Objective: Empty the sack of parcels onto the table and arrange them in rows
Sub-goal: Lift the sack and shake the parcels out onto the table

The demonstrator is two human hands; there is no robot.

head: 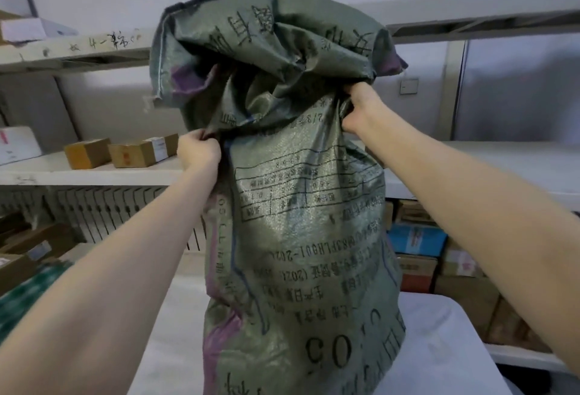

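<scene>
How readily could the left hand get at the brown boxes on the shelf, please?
Probably not yet: the left hand grips the sack, though the path to the brown boxes looks open.

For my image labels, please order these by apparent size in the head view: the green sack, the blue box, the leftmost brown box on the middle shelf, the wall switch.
1. green sack
2. blue box and leftmost brown box: they look about alike, so I do not rank them.
3. wall switch
</scene>
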